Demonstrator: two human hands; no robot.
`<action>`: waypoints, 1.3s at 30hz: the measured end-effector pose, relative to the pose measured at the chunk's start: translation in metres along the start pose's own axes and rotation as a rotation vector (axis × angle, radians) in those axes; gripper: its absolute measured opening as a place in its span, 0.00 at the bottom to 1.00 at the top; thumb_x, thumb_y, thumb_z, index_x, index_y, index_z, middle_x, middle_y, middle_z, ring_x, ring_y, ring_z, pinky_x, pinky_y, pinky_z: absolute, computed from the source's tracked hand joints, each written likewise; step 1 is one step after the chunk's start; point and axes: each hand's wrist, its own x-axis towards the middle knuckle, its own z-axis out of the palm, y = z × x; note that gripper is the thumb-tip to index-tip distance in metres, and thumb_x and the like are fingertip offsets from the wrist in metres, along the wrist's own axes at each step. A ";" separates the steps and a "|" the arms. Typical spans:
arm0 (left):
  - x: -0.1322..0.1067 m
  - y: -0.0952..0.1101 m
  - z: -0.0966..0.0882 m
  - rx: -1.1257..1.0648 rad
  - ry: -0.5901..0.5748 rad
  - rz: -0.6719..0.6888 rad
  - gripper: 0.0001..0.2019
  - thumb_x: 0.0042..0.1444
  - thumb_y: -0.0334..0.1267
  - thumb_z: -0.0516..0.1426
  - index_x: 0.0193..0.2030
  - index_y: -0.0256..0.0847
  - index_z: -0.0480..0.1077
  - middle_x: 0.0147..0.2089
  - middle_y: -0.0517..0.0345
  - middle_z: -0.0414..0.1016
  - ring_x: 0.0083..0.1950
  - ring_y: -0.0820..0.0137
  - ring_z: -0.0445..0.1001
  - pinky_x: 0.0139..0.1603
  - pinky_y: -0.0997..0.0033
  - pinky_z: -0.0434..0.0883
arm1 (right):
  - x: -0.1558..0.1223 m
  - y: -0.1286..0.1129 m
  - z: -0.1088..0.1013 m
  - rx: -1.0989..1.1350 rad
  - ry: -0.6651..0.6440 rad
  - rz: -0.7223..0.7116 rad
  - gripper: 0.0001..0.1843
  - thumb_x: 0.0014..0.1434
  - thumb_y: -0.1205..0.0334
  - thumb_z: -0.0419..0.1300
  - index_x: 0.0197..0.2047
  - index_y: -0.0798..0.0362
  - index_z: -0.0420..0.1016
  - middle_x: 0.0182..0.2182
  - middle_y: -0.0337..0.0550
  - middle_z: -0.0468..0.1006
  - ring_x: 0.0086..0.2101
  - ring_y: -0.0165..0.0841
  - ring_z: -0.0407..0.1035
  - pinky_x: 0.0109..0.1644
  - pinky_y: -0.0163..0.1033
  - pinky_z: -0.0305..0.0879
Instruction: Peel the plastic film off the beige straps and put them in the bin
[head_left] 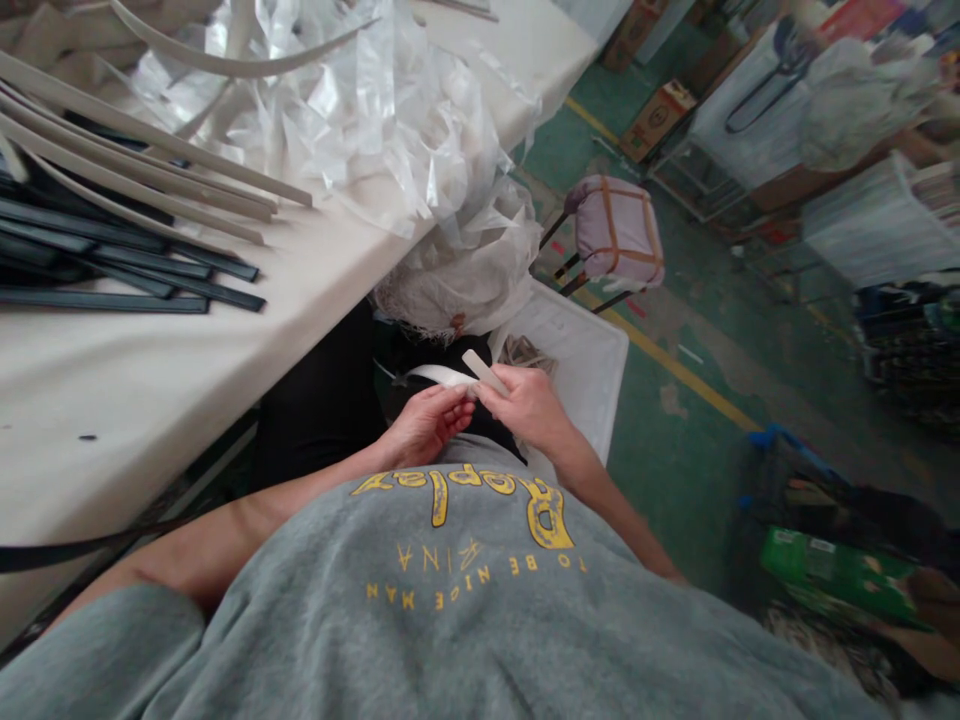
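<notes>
In front of my stomach, my left hand (429, 424) and my right hand (531, 402) meet on a pale strap (486, 371). Its rounded beige end sticks up out of my right fist. A whiter length (439, 375) curves away to the left from the fingertips of my left hand, which pinch it. Whether this white length is the strap's other face or a separate strip, I cannot tell. On the table to the left lie beige straps (217, 190) and black straps (187, 275), their ends pointing right.
Crumpled clear plastic (420, 120) spills over the edge of the white table (300, 340). Beyond my right hand stands a white bin (592, 350) with scraps inside. A stool with a pinkish padded seat (619, 230) and a cardboard box (657, 120) stand on the green floor.
</notes>
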 end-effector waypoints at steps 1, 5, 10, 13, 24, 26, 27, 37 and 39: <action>0.001 0.001 -0.001 -0.006 0.004 0.026 0.05 0.56 0.29 0.66 0.33 0.34 0.74 0.30 0.57 0.78 0.30 0.76 0.77 0.35 0.78 0.75 | 0.004 0.001 0.005 0.040 -0.008 0.006 0.17 0.64 0.58 0.58 0.23 0.53 0.67 0.20 0.38 0.73 0.23 0.28 0.65 0.31 0.34 0.55; 0.006 0.012 -0.011 -0.057 0.078 0.128 0.05 0.57 0.29 0.64 0.33 0.35 0.73 0.29 0.59 0.77 0.30 0.77 0.77 0.35 0.78 0.75 | -0.007 0.011 -0.007 0.155 -0.077 0.040 0.19 0.67 0.54 0.55 0.26 0.54 0.72 0.22 0.40 0.78 0.23 0.28 0.70 0.32 0.34 0.60; 0.010 0.013 -0.014 -0.017 0.071 0.113 0.05 0.55 0.30 0.66 0.33 0.36 0.73 0.29 0.59 0.77 0.30 0.76 0.77 0.35 0.77 0.76 | -0.017 0.008 -0.016 0.032 -0.042 0.108 0.19 0.67 0.57 0.57 0.25 0.54 0.72 0.21 0.40 0.78 0.24 0.29 0.70 0.32 0.34 0.59; 0.007 0.009 -0.009 0.074 0.023 0.075 0.08 0.52 0.31 0.68 0.33 0.36 0.73 0.29 0.58 0.77 0.31 0.75 0.78 0.36 0.77 0.76 | -0.003 -0.003 -0.003 -0.003 -0.043 0.117 0.18 0.67 0.59 0.57 0.25 0.54 0.72 0.22 0.41 0.78 0.25 0.30 0.71 0.32 0.35 0.57; 0.004 0.015 -0.003 0.145 0.036 0.125 0.05 0.54 0.30 0.66 0.33 0.35 0.73 0.29 0.58 0.78 0.30 0.75 0.77 0.35 0.77 0.76 | -0.013 0.002 -0.011 0.061 0.001 0.112 0.16 0.67 0.58 0.58 0.29 0.54 0.76 0.24 0.41 0.79 0.25 0.29 0.71 0.32 0.35 0.56; 0.002 0.010 0.001 0.193 -0.002 0.090 0.06 0.54 0.30 0.66 0.33 0.34 0.73 0.29 0.57 0.78 0.30 0.75 0.78 0.35 0.77 0.75 | -0.005 -0.004 -0.001 0.039 0.019 0.092 0.16 0.68 0.57 0.57 0.30 0.54 0.77 0.25 0.42 0.80 0.27 0.30 0.71 0.32 0.35 0.55; 0.002 0.009 0.002 0.209 -0.008 0.092 0.06 0.53 0.31 0.67 0.33 0.34 0.73 0.29 0.57 0.78 0.30 0.75 0.77 0.35 0.78 0.75 | -0.001 -0.006 0.003 0.029 0.025 0.087 0.16 0.68 0.57 0.57 0.31 0.55 0.78 0.26 0.42 0.80 0.28 0.30 0.72 0.32 0.35 0.55; 0.007 0.019 -0.001 0.207 0.051 0.170 0.07 0.53 0.32 0.67 0.33 0.37 0.72 0.27 0.61 0.76 0.29 0.77 0.76 0.36 0.78 0.75 | -0.024 0.019 -0.007 0.247 0.007 0.126 0.15 0.68 0.60 0.58 0.31 0.56 0.76 0.24 0.39 0.80 0.25 0.26 0.72 0.34 0.32 0.59; 0.005 0.016 0.003 0.221 0.036 0.118 0.05 0.55 0.31 0.65 0.33 0.36 0.72 0.28 0.60 0.76 0.29 0.77 0.76 0.35 0.78 0.75 | -0.024 0.022 -0.004 0.298 0.011 0.104 0.15 0.68 0.59 0.57 0.31 0.57 0.76 0.24 0.39 0.79 0.24 0.26 0.71 0.33 0.32 0.60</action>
